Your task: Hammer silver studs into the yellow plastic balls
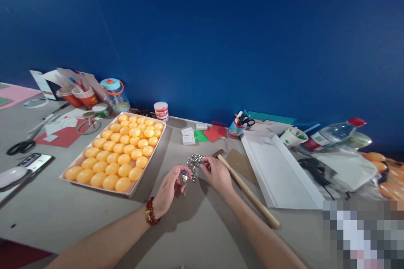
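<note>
My left hand (168, 187), with a red bead bracelet (152, 211) on its wrist, curls its fingers around a rounded, shiny silver thing (183, 177). Whether it is one ball or a cluster of small pieces, I cannot tell. Just beyond it, a loose pile of small shiny silver pieces (193, 160) lies on the grey table. At the pile's right edge is my right hand (217, 172), thumb and fingers drawn together; anything between the fingertips is too small to make out.
Left stands a shallow box (130, 194) of orange balls (112, 169). A wooden-handled hammer (249, 193) lies beside my right forearm, near a white tray (284, 172). Small white boxes (188, 136), a pen cup (236, 128) and a round tub (161, 111) line the blue wall.
</note>
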A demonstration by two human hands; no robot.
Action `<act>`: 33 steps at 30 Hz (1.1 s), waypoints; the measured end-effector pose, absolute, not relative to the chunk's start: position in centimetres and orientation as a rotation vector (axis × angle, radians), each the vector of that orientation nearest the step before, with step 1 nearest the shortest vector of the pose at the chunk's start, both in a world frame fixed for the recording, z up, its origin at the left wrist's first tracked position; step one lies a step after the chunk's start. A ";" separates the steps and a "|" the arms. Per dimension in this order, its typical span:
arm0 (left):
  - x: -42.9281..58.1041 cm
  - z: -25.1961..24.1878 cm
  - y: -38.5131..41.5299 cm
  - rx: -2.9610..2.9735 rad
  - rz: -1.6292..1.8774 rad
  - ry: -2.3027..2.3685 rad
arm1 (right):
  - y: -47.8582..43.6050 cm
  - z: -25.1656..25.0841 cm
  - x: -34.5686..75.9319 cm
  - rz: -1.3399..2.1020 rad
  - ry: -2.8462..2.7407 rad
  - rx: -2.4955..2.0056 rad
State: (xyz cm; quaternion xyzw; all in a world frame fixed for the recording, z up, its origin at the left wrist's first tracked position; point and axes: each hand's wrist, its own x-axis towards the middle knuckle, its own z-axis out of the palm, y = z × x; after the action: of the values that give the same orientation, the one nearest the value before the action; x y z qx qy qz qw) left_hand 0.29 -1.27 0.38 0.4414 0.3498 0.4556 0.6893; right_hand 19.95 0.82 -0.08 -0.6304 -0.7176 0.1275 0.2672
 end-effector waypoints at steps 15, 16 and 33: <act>0.6 0.0 -1.2 0.769 0.993 0.535 | 0.1 0.2 21.1 0.648 -1.706 -1.591; 0.6 0.0 -1.2 0.765 0.988 0.536 | -0.2 0.1 21.2 0.686 -1.681 -1.576; 0.5 -0.1 -1.5 0.873 0.992 0.611 | -1.5 -1.6 21.6 1.152 -1.260 -1.362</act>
State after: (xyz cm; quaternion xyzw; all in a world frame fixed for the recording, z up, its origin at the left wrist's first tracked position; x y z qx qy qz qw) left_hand 0.54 -1.55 -0.12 0.3989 0.2792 0.4533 0.7466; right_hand 21.58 -1.47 -1.60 -0.5533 -0.5119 0.4683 0.4609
